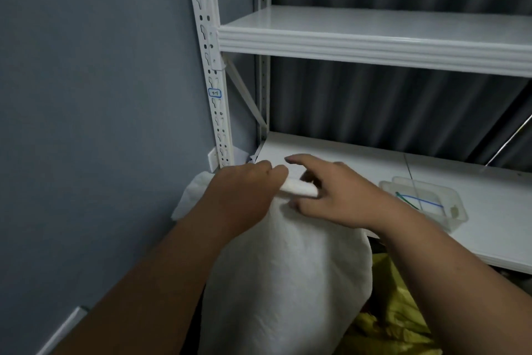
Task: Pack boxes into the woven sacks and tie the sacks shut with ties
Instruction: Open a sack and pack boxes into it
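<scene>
A full white woven sack (288, 277) stands upright in front of the shelving, its top gathered into a twisted neck (298, 189). My left hand (244, 196) is closed around the neck from the left. My right hand (336, 193) rests on the neck from the right, thumb and lower fingers on it, index finger stretched out above. No boxes are visible; the sack's contents are hidden. Coloured ties (417, 200), blue and green, lie in a clear plastic tub (452, 210) on the lower shelf to the right.
White metal shelving: a lower shelf (359, 162) behind the sack and an upper shelf (374, 38) above it. A slotted upright (211, 72) stands at the left by the grey wall. Yellow woven material (394, 314) lies at the lower right. A dark curtain hangs behind.
</scene>
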